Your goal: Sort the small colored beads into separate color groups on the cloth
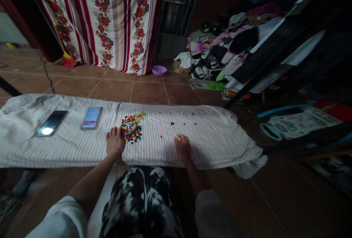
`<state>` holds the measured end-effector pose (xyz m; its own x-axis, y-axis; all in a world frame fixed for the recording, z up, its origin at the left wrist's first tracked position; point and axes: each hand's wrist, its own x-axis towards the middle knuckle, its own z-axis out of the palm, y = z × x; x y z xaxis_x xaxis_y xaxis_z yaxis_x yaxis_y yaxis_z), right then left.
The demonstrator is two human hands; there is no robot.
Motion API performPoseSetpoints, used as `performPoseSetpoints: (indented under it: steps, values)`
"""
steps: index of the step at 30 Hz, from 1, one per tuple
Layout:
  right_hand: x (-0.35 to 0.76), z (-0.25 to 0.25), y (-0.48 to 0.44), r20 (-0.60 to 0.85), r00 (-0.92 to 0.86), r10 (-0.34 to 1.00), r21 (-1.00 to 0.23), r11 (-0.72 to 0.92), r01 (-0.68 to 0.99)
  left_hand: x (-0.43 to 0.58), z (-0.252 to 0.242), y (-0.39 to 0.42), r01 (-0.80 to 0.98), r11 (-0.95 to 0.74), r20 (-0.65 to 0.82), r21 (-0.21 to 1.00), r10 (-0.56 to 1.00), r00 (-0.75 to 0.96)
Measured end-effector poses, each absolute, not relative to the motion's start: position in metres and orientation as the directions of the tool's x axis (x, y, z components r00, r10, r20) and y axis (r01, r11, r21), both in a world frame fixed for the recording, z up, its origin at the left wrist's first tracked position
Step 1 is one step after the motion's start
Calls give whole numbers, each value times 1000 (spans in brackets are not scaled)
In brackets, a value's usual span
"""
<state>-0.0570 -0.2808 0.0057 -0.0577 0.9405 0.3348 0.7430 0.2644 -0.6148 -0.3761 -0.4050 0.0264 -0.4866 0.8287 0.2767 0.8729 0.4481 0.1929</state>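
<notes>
A heap of small, many-coloured pieces (132, 127), like beads or buttons, lies on a striped cloth (220, 150). Flat on the cloth at the heap's left edge rests my left hand (114, 142), fingers stretched forward and touching or nearly touching the pieces. To the right of the heap, my right hand (183, 145) is low over the cloth with its fingers closed in a pinch. A small yellow piece (175, 136) shows at its fingertips. One red piece (161, 136) lies left of this hand. Beyond it sit black pieces (172, 123), a green piece (184, 123) and a dark red piece (195, 123).
A dark phone (51, 123) and a lit phone (91, 118) lie on the cloth at left. More single pieces sit along its far side. Behind are a curtain (115, 22), a purple basin (159, 70), a red broom (68, 60) and piled clothes (220, 47).
</notes>
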Motion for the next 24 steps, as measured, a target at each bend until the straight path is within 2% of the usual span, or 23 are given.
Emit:
performPoseSetpoints:
  steps: [3,6,11,14,20,24]
  values:
    - [-61,10,-283,340,18,940,-650,221,727,-377,25,-405,871,452,261,194,832,-490]
    - [-75,17,-287,369,3,929,-671,264,692,-377,24,-405,868,456,249,197,833,-494]
    - [-121,22,-299,365,-250,897,-690,441,573,-377,23,-404,868,451,267,209,828,-494]
    - [-154,22,-305,320,-380,868,-700,487,522,-376,23,-404,868,441,281,227,824,-492]
    - [-196,30,-309,187,-504,843,-640,494,589,-377,21,-403,862,444,288,244,816,-501]
    - [-204,34,-307,113,-509,853,-589,470,657,-378,18,-403,868,434,293,240,820,-491]
